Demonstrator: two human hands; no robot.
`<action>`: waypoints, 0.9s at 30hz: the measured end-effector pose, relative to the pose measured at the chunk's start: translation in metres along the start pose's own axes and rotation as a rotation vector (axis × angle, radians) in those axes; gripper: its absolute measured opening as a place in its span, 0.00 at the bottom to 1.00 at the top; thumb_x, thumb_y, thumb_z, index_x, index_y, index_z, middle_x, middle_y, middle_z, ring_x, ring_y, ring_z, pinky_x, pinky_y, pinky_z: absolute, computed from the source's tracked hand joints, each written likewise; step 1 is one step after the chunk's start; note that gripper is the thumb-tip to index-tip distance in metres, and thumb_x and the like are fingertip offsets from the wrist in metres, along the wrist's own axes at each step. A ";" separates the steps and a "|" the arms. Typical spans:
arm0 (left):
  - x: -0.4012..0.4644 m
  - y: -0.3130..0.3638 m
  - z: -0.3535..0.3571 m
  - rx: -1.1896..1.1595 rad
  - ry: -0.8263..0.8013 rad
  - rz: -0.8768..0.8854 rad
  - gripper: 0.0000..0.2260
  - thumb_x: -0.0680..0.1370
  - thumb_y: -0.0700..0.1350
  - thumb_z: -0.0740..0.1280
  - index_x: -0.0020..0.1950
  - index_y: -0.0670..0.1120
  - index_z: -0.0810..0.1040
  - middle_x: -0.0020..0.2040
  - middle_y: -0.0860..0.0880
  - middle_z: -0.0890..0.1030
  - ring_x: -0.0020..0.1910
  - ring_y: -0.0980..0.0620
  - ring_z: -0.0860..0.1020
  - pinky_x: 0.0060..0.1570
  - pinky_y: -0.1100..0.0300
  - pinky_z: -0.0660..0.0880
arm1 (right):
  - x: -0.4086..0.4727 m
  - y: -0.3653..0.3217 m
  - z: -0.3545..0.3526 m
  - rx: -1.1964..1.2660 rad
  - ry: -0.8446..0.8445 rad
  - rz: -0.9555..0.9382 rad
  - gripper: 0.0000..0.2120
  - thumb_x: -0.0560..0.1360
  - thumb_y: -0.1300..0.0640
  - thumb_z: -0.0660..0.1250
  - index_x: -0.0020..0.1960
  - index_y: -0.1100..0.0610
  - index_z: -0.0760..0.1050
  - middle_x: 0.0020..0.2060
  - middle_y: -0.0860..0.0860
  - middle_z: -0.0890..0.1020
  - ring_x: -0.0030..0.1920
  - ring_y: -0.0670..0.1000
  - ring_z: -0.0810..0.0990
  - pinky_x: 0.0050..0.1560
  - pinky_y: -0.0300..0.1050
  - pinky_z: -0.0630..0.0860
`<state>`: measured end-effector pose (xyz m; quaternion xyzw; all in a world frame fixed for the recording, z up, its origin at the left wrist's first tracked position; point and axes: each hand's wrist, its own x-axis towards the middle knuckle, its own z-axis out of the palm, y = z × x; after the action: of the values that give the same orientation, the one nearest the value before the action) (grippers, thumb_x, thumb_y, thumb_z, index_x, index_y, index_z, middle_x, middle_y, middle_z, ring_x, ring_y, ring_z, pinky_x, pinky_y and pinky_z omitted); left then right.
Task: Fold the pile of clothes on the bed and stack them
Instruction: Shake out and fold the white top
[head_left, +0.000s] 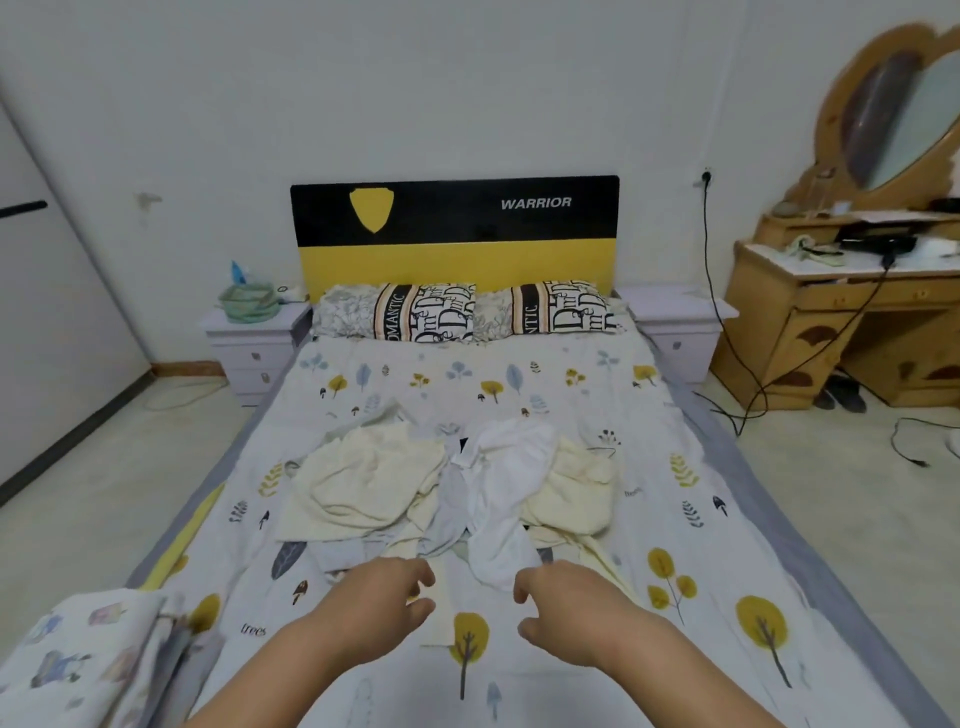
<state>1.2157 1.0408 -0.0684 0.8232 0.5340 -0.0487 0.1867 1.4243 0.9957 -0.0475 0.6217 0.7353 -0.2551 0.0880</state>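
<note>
Both the left hand (387, 590) and right hand (566, 597) hover loosely curled, holding nothing, while the pile of clothes (447, 488) at twelve o'clock (soft, light, floppy) probably wants pinching at a hem.

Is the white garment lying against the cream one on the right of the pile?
Touching. In the head view the white garment is draped over the cream garment, covering its left edge with no bedsheet showing between them.
</note>
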 end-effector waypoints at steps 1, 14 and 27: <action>0.007 0.002 0.002 0.005 -0.004 -0.006 0.15 0.79 0.53 0.59 0.65 0.53 0.71 0.59 0.53 0.77 0.57 0.54 0.74 0.53 0.62 0.69 | 0.006 0.009 0.001 0.003 -0.006 0.001 0.20 0.79 0.52 0.58 0.70 0.54 0.65 0.65 0.55 0.70 0.63 0.55 0.71 0.54 0.45 0.68; 0.137 0.003 0.059 0.022 -0.038 -0.045 0.15 0.80 0.51 0.57 0.66 0.50 0.70 0.61 0.51 0.77 0.59 0.52 0.74 0.55 0.61 0.69 | 0.109 0.106 0.028 -0.034 0.004 0.119 0.16 0.78 0.60 0.56 0.65 0.57 0.69 0.61 0.54 0.74 0.60 0.54 0.73 0.55 0.46 0.70; 0.278 -0.069 0.192 -0.167 -0.162 -0.186 0.19 0.80 0.48 0.58 0.71 0.48 0.63 0.68 0.48 0.69 0.65 0.50 0.69 0.58 0.64 0.65 | 0.282 0.142 0.138 -0.036 0.081 0.152 0.24 0.79 0.55 0.56 0.73 0.54 0.54 0.69 0.55 0.61 0.67 0.55 0.63 0.60 0.49 0.65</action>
<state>1.2949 1.2359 -0.3415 0.7451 0.5933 -0.0873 0.2919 1.4748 1.1881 -0.3288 0.6839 0.6934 -0.2088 0.0885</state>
